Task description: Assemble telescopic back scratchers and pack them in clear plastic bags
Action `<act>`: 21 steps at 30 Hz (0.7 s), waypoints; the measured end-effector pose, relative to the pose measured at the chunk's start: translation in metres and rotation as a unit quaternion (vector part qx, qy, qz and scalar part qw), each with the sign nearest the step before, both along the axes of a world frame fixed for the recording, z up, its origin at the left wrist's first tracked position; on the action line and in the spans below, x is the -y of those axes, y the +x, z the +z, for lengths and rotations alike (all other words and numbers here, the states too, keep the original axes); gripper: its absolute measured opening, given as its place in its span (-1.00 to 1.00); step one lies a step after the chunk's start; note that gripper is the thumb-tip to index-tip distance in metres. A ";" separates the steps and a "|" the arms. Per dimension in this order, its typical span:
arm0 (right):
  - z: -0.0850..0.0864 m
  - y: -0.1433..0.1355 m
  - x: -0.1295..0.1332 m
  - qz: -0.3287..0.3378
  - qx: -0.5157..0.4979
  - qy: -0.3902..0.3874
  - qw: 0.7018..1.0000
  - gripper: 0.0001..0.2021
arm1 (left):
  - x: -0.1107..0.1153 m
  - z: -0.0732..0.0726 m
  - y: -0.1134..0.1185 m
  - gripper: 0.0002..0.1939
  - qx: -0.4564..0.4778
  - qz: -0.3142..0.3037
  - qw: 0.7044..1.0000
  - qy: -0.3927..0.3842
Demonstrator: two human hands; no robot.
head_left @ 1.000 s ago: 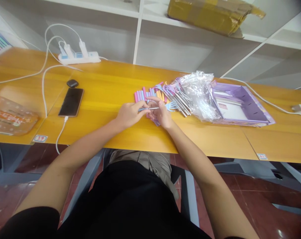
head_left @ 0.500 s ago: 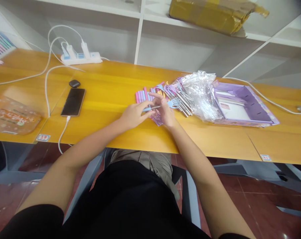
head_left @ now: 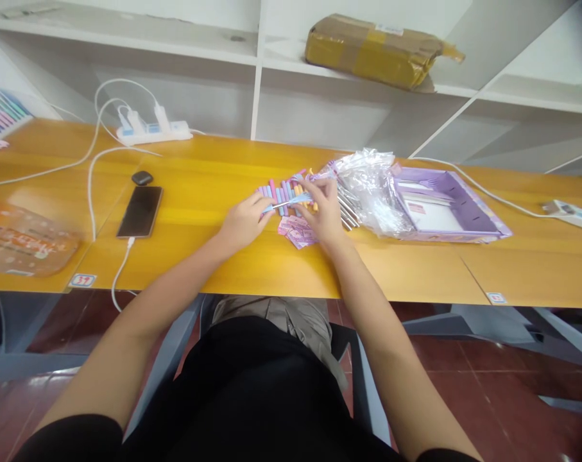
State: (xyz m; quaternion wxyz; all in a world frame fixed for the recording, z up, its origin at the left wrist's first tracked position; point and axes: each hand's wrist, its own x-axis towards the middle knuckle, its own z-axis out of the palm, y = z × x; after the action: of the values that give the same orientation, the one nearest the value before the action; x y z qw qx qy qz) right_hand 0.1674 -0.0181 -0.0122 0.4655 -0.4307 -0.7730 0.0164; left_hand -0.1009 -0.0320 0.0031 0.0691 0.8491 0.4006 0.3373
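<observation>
Between my hands is a small back scratcher (head_left: 282, 204) with a blue handle, a thin metal rod and a blue claw head. My left hand (head_left: 245, 222) pinches the handle end. The fingers of my right hand (head_left: 325, 212) close on the claw end and partly cover it. Just behind lies a row of pink, blue, purple and orange handle tubes (head_left: 273, 190). Pink and purple printed cards (head_left: 299, 233) lie below the scratcher. Metal rods (head_left: 349, 213) with coloured heads rest right of my right hand, their heads partly hidden.
Clear plastic bags (head_left: 375, 202) are heaped beside an open purple box (head_left: 480, 202). To the left are a phone (head_left: 140, 212) on a cable, a small black case (head_left: 142, 178), a power strip (head_left: 156, 133) and an orange pouch (head_left: 28, 240). A taped carton (head_left: 368, 51) sits on the shelf.
My right hand has turned, its fingers now gripping the claw end, where before the palm lay open beside it. The cards are more exposed. The whole view has shifted slightly.
</observation>
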 end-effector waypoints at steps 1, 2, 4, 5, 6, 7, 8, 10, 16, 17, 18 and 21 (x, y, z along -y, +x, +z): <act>0.001 0.002 0.000 -0.010 0.052 0.012 0.999 -0.63 | 0.000 -0.002 0.000 -0.75 -0.015 0.001 1.000 -0.001; 0.003 0.003 0.001 -0.020 0.099 0.021 0.995 -0.69 | 0.000 -0.003 0.000 -0.74 -0.027 0.002 1.000 -0.002; 0.008 0.000 0.003 -0.029 0.182 0.033 0.982 -0.70 | -0.001 -0.005 0.000 -0.72 -0.046 0.003 0.999 0.000; 0.011 -0.004 0.004 -0.028 0.216 0.038 0.975 -0.70 | -0.002 -0.006 -0.001 -0.72 -0.054 0.004 0.999 0.005; 0.013 -0.007 0.006 -0.024 0.246 0.043 0.968 -0.70 | -0.003 -0.006 -0.003 -0.71 -0.063 0.005 0.998 0.013; 0.016 -0.011 0.008 -0.021 0.270 0.049 0.961 -0.70 | -0.004 -0.005 -0.004 -0.70 -0.072 0.006 0.997 0.024; 0.019 -0.014 0.011 -0.022 0.289 0.054 0.955 -0.69 | -0.005 -0.004 -0.006 -0.70 -0.083 0.008 0.996 0.037; 0.024 -0.017 0.016 -0.037 0.313 0.064 0.947 -0.67 | -0.005 0.001 -0.007 -0.68 -0.106 0.011 0.992 0.063; 0.034 0.014 0.047 -0.069 0.310 0.087 0.944 -0.68 | 0.013 0.028 -0.009 -0.63 -0.177 -0.012 0.980 0.091; 0.035 0.028 0.054 -0.078 0.307 0.095 0.944 -0.68 | 0.017 0.033 -0.015 -0.63 -0.187 -0.014 0.978 0.095; 0.035 0.046 0.062 -0.091 0.306 0.104 0.942 -0.68 | 0.020 0.038 -0.025 -0.62 -0.195 -0.013 0.976 0.101; 0.036 0.120 0.091 -0.151 0.309 0.117 0.932 -0.69 | 0.023 0.052 -0.077 -0.61 -0.200 0.000 0.972 0.124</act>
State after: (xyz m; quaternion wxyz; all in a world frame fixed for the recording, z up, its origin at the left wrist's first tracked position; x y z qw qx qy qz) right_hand 0.2874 -0.1086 0.0239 0.2475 -0.4682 -0.8013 -0.2785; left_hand -0.1784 -0.0548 0.0554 -0.1186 0.9012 0.3616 0.2075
